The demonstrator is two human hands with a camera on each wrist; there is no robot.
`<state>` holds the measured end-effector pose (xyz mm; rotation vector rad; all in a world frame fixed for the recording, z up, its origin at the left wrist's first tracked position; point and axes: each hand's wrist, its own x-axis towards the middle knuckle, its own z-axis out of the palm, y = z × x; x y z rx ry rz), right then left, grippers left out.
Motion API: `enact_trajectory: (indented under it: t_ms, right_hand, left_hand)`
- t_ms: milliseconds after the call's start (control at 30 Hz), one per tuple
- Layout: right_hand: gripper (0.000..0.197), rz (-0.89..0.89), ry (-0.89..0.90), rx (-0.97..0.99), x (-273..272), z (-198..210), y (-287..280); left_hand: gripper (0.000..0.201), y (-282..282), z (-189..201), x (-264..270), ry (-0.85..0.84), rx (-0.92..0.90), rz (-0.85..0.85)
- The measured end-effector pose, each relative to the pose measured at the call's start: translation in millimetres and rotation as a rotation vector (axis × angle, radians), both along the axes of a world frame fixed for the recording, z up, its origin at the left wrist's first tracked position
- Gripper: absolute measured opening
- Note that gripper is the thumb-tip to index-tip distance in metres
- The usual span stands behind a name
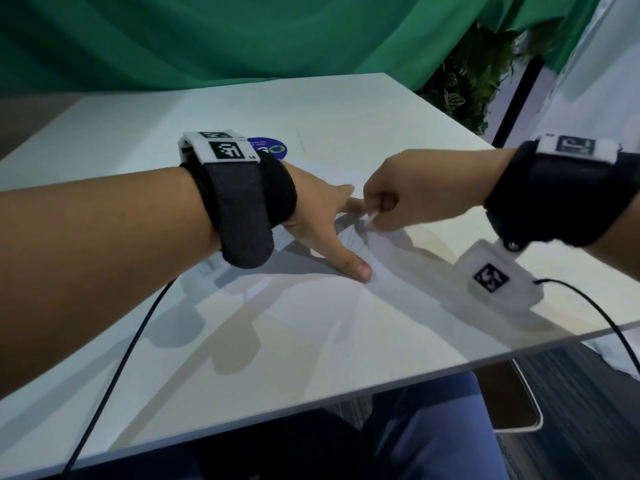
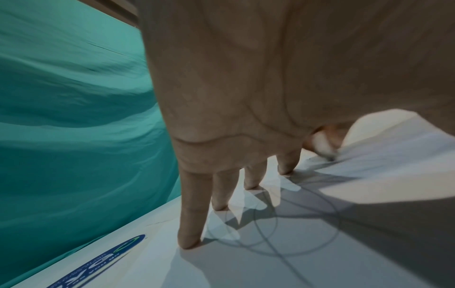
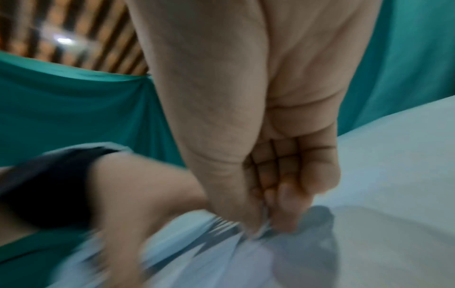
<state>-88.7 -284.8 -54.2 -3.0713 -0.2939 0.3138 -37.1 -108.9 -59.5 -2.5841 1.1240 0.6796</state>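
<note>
A thin white sheet (image 1: 388, 247) lies on the white table (image 1: 173, 116). My left hand (image 1: 322, 216) presses it flat with straight, spread fingers (image 2: 189, 241); the thumb points toward me. My right hand (image 1: 398, 192) meets it from the right and pinches a raised fold of the sheet between thumb and curled fingers. In the right wrist view the right hand's pinch (image 3: 265, 228) gathers the sheet (image 3: 246, 263) into creases, with the left hand (image 3: 147, 194) blurred beside it. In the left wrist view the lifted sheet (image 2: 393, 155) rises to the right of the left hand (image 2: 234, 185).
A round blue sticker (image 1: 268, 150) sits on the table just beyond the left wrist. Green curtain (image 1: 242, 36) hangs behind the table, with a plant (image 1: 467, 81) and a black pole (image 1: 519, 98) at the back right. Black cables trail off the near table edge (image 1: 311, 407).
</note>
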Motion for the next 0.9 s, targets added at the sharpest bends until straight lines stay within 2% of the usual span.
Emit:
enact_trajectory:
  t_ms: [100,200,267,333,400,500,567,633,767,833,900]
  right_hand:
    - [0.017,-0.112,-0.050,0.006,13,7,-20]
    - [0.015,-0.044,-0.085,-0.021,11,-1,-14]
    - [0.016,0.012,-0.024,-0.010,2,-1,-5]
    - [0.017,-0.033,0.005,0.019,5,4,-9]
    - [0.017,-0.104,-0.051,0.008,11,7,-18]
    - [0.014,-0.007,-0.117,-0.063,6,-1,-6]
    - [0.015,0.093,-0.059,-0.022,-9,-3,9]
    - [0.018,0.099,0.013,0.028,-12,2,9]
    - [0.018,-0.005,-0.079,-0.001,0,4,-7]
    - [0.015,0.067,-0.092,-0.022,-8,-1,6]
    - [0.018,0.136,-0.040,0.002,-22,-4,20]
  left_hand:
    - [0.133,-1,0,-1,-0.027,0.019,0.027]
    - [0.133,0,2,-2,-0.020,0.013,0.028]
    - [0.130,1,2,-2,-0.002,0.004,0.019]
    - [0.131,0,2,-1,-0.005,0.011,0.029]
    - [0.134,-2,2,-2,-0.024,0.023,0.032]
    - [0.131,0,2,-2,-0.023,0.017,0.012]
    - [0.121,0,1,-2,0.009,-0.014,-0.003]
    - [0.116,0,2,-1,0.021,-0.015,0.002]
    - [0.141,-1,4,-3,0.012,0.067,0.012]
    - [0.128,0,4,-5,0.033,0.065,0.014]
    - [0.092,-1,8,-10,0.050,0.052,0.030]
